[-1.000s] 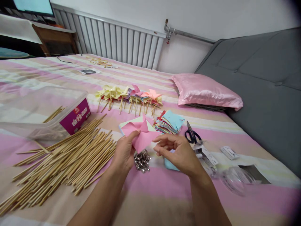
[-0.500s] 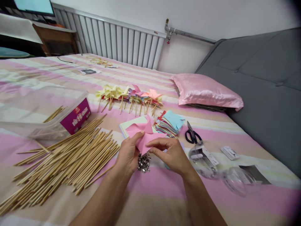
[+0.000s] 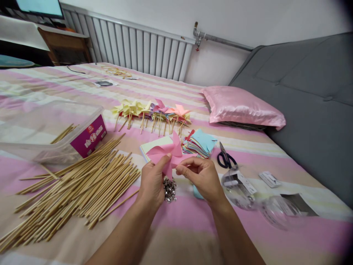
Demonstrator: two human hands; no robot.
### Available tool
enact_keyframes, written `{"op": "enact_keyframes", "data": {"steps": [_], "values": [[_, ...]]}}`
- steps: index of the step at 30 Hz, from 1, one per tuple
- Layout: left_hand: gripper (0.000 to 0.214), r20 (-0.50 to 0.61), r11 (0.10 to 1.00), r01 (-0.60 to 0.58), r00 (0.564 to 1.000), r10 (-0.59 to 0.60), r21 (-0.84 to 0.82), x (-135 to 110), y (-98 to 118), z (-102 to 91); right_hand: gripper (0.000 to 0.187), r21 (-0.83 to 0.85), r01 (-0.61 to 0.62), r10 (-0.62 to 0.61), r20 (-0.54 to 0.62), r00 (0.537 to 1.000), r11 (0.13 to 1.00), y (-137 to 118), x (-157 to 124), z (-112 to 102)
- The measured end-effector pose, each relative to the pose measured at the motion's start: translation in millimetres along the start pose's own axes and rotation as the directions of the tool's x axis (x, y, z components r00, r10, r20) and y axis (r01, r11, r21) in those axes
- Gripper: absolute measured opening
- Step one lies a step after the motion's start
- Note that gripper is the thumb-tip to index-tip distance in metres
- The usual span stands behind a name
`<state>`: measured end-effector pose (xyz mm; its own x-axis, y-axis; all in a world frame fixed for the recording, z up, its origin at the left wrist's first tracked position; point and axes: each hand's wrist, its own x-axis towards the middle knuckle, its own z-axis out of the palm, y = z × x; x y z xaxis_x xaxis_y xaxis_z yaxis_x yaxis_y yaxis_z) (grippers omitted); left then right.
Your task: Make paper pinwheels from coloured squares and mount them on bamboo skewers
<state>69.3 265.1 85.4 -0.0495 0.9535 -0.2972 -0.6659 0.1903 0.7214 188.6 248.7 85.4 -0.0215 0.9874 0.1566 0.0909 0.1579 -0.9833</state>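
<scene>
A pink paper pinwheel [image 3: 168,150], its blades folded in toward the middle, is held up over the bed. My left hand [image 3: 154,180] grips it from the left, thumb pressed near its centre. The closed fingers of my right hand [image 3: 200,176] pinch the right side of the same paper. Below it lies a small heap of shiny metal pins [image 3: 170,190]. Behind it are a pale paper pad [image 3: 149,147] and a stack of cut coloured paper squares [image 3: 203,141]. Bamboo sticks [image 3: 91,184] are spread out left of my left hand.
Finished pinwheels [image 3: 158,106] lie in a row farther back. A clear plastic box [image 3: 55,114] stands at the left. Scissors [image 3: 226,156], clear plastic packaging [image 3: 238,187] and a small white packet [image 3: 269,179] lie at the right. A pink pillow [image 3: 242,106] rests near the grey headboard [image 3: 311,81].
More of the pink paper's blades are now folded in to its centre, with the left thumb pressing there. My right hand has shifted slightly with the paper's right side.
</scene>
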Motion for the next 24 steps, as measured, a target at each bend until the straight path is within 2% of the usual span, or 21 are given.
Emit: {"op": "enact_keyframes", "data": {"steps": [4, 10, 16, 24], "values": [[0.014, -0.039, 0.998, -0.062, 0.997, 0.063, 0.027, -3, 0, 3.6, 0.014, -0.013, -0.014, 0.013, -0.072, 0.997, 1.0, -1, 0, 2], [0.016, -0.023, 0.991, -0.111, 0.993, 0.113, 0.07, -4, -5, 2.6, 0.016, -0.022, -0.008, 0.004, -0.165, 0.986, 1.0, 6, 1, 4], [0.017, -0.015, 0.976, -0.157, 0.987, 0.161, 0.149, -1, -9, 0.3, 0.018, -0.026, -0.01, 0.004, -0.217, 0.976, 1.0, 8, 2, 4], [0.008, 0.038, 0.953, -0.209, 0.978, 0.206, 0.221, -3, -11, 0.3, 0.017, -0.046, -0.014, 0.002, -0.25, 0.968, 0.999, 10, 2, 3]]}}
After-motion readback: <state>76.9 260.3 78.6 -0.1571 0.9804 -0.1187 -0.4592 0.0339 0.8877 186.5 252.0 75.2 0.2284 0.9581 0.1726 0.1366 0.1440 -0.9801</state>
